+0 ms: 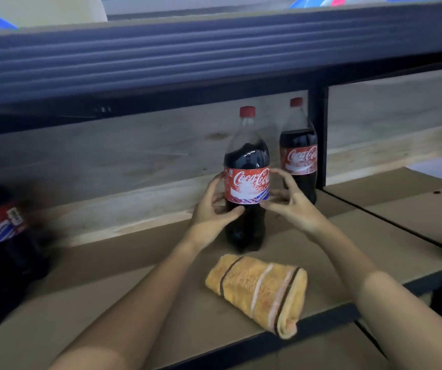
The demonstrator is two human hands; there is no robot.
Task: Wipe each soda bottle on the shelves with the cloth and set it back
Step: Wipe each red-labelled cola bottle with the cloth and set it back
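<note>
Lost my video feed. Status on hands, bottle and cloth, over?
Left hand grips front bottle; right hand open beside it. Bottle upright on shelf. Cloth folded, lying in front, unheld.

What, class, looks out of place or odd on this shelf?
The folded orange striped cloth lies unused by the shelf's front edge. Both hands flank the upright cola bottle. Nothing is spilled.
</note>
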